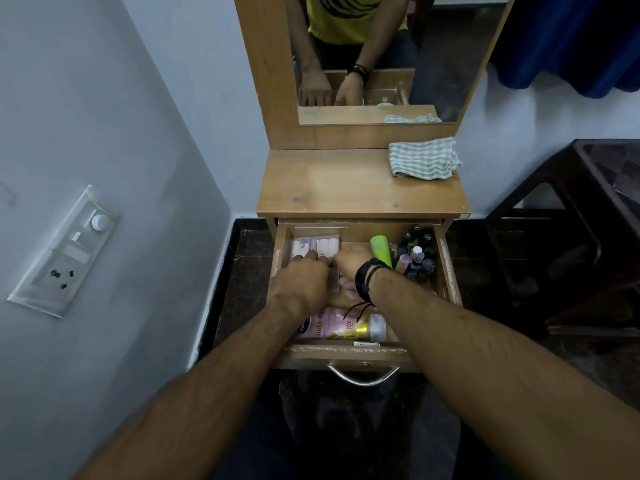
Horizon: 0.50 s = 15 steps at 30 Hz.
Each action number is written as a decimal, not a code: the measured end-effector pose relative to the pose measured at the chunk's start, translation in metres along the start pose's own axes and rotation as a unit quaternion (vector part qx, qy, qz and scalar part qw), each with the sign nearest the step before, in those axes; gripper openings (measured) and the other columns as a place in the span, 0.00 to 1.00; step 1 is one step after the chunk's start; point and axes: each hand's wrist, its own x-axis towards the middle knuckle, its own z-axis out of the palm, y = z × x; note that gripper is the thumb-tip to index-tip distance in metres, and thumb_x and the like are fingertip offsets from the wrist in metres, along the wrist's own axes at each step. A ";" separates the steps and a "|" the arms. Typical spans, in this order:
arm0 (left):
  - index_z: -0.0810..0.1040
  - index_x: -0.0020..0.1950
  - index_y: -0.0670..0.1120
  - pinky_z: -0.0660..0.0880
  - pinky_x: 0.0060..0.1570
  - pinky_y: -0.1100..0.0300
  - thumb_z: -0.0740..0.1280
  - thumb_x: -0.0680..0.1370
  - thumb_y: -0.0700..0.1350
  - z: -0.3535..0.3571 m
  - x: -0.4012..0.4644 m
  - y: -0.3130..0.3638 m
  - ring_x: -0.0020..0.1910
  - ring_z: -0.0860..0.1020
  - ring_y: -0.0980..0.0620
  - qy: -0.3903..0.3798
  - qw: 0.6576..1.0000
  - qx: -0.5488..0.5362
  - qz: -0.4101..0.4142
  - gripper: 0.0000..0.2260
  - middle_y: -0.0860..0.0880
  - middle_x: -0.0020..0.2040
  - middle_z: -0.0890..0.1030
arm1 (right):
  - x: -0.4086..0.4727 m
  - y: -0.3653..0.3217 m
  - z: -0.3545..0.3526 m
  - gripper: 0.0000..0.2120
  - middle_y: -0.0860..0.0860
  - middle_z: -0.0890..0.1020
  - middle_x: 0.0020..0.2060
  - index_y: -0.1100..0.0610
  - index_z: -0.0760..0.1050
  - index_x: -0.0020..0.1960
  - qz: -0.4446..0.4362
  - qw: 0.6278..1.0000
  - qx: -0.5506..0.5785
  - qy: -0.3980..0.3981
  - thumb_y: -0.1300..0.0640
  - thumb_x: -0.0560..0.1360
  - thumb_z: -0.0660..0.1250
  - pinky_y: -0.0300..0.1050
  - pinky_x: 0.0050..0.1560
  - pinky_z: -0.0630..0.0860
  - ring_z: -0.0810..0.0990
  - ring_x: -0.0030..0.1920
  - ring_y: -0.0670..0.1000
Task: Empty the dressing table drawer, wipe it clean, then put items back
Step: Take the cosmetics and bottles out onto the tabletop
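Both hands reach into the open wooden drawer (450, 271); the left hand (301, 282) and right hand (349, 261), fingers curled, meet at a clear plastic box (313, 249); exact grip unclear.

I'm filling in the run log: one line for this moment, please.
stage: emptying | drawer: open, full | left hand, right hand: on clear box | cloth: on tabletop

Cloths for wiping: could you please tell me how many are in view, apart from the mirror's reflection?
1. A striped cloth lies folded on the dressing table top, at its back right corner beside the mirror. Others could be hidden in the drawer under the hands.
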 end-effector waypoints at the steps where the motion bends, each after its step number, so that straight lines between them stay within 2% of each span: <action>1: 0.75 0.65 0.48 0.77 0.53 0.47 0.63 0.80 0.53 -0.001 -0.001 0.000 0.57 0.76 0.46 0.002 1.000 -0.007 0.000 0.16 0.47 0.61 0.75 | -0.002 0.000 -0.001 0.15 0.53 0.68 0.29 0.57 0.68 0.35 0.021 0.999 0.027 -0.007 0.57 0.80 0.59 0.42 0.31 0.63 0.65 0.28 0.50; 4: 0.74 0.66 0.47 0.77 0.54 0.42 0.61 0.81 0.54 -0.007 -0.004 -0.001 0.58 0.75 0.46 -0.005 0.999 -0.033 -0.016 0.17 0.48 0.61 0.75 | -0.004 0.001 -0.003 0.15 0.53 0.69 0.29 0.58 0.71 0.36 0.022 0.999 0.029 -0.025 0.53 0.79 0.64 0.41 0.31 0.63 0.65 0.26 0.50; 6: 0.74 0.66 0.46 0.77 0.54 0.40 0.59 0.81 0.53 -0.012 -0.006 -0.003 0.60 0.74 0.45 -0.009 0.999 -0.035 -0.013 0.18 0.47 0.62 0.74 | -0.008 0.000 -0.006 0.10 0.55 0.73 0.31 0.60 0.76 0.45 -0.003 0.999 0.021 -0.025 0.53 0.78 0.66 0.40 0.32 0.65 0.67 0.26 0.51; 8: 0.74 0.67 0.46 0.76 0.57 0.43 0.59 0.81 0.53 -0.020 -0.009 -0.007 0.61 0.73 0.45 -0.007 1.000 -0.029 0.008 0.19 0.46 0.64 0.74 | -0.012 0.000 -0.012 0.10 0.55 0.76 0.33 0.62 0.78 0.52 -0.060 0.998 -0.009 0.005 0.56 0.77 0.67 0.39 0.30 0.67 0.70 0.27 0.51; 10: 0.74 0.69 0.47 0.74 0.61 0.47 0.61 0.81 0.56 -0.032 -0.014 -0.014 0.63 0.73 0.46 -0.002 0.998 -0.044 0.044 0.20 0.47 0.65 0.74 | -0.023 0.001 -0.021 0.09 0.54 0.78 0.34 0.62 0.79 0.52 -0.113 0.993 -0.021 0.036 0.58 0.76 0.68 0.39 0.29 0.65 0.72 0.30 0.50; 12: 0.71 0.73 0.49 0.71 0.66 0.49 0.63 0.79 0.61 -0.045 -0.019 -0.025 0.67 0.70 0.47 -0.007 0.995 -0.071 0.071 0.26 0.48 0.70 0.71 | -0.034 0.003 -0.032 0.08 0.54 0.79 0.36 0.63 0.80 0.49 -0.140 0.989 0.019 0.039 0.58 0.76 0.69 0.39 0.26 0.64 0.73 0.31 0.49; 15: 0.63 0.78 0.51 0.66 0.72 0.49 0.67 0.75 0.67 -0.067 -0.023 -0.041 0.72 0.66 0.46 0.030 0.993 -0.077 0.081 0.37 0.50 0.77 0.63 | -0.059 -0.005 -0.048 0.08 0.56 0.83 0.38 0.63 0.82 0.49 -0.152 0.984 0.095 0.003 0.59 0.76 0.69 0.37 0.24 0.62 0.73 0.25 0.46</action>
